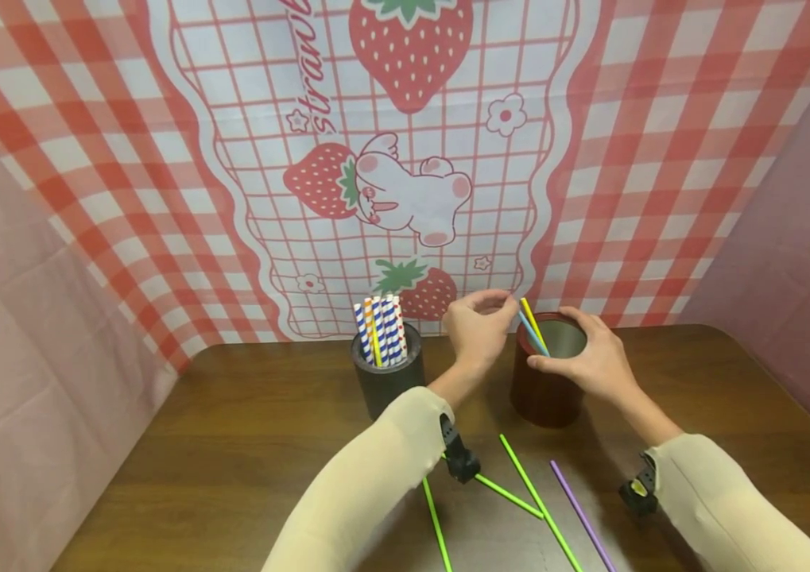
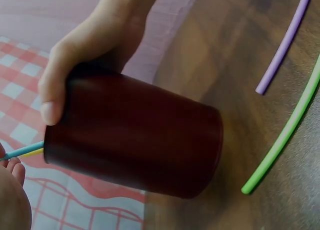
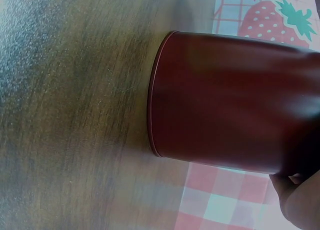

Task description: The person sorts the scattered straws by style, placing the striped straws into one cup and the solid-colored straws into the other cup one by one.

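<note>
A dark red cup (image 1: pixel 546 397) stands upright on the table, and my right hand (image 1: pixel 594 357) grips it by the rim, thumb at the near side. A blue straw (image 1: pixel 533 334) and a yellow straw (image 1: pixel 528 311) lean inside that cup with their upper ends sticking out. My left hand (image 1: pixel 478 330) pinches the blue straw's upper end just left of the rim. In the left wrist view, the blue straw (image 2: pixel 25 149) meets the left fingertips beside the yellow one. The cup's wall (image 3: pixel 230 100) fills much of the right wrist view.
To the left, a dark grey cup (image 1: pixel 385 389) holds several striped paper straws (image 1: pixel 389 330) and a yellow straw (image 1: pixel 377 343). Green straws (image 1: pixel 540 500) and a purple straw (image 1: pixel 579 512) lie on the wooden table (image 1: pixel 233 445). A strawberry-print cloth (image 1: pixel 412 199) hangs behind.
</note>
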Demonstrator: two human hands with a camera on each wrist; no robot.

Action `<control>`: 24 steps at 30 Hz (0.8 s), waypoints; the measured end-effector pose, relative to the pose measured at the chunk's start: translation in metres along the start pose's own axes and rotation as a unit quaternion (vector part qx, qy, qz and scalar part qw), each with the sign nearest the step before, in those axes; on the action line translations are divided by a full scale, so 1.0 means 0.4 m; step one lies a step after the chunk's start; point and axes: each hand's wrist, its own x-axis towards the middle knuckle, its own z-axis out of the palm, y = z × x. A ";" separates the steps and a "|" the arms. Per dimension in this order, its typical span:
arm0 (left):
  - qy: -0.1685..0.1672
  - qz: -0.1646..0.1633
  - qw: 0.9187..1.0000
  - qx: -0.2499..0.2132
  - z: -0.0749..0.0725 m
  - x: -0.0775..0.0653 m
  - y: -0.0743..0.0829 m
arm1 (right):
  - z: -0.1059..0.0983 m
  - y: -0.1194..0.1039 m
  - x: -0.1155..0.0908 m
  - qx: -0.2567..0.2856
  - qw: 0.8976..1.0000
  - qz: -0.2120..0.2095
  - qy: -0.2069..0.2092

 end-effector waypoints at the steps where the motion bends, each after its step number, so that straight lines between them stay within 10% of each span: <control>1: -0.002 0.001 1.000 0.001 0.001 -0.003 -0.003 | 0.001 -0.001 0.001 0.001 1.000 0.000 0.000; 18: -0.022 -0.024 0.999 -0.011 -0.032 -0.013 -0.007 | 0.002 -0.009 0.008 0.006 1.000 -0.008 0.007; 24: -0.043 -0.109 0.992 -0.038 -0.067 -0.041 -0.001 | -0.001 -0.001 -0.001 0.001 1.000 -0.005 0.004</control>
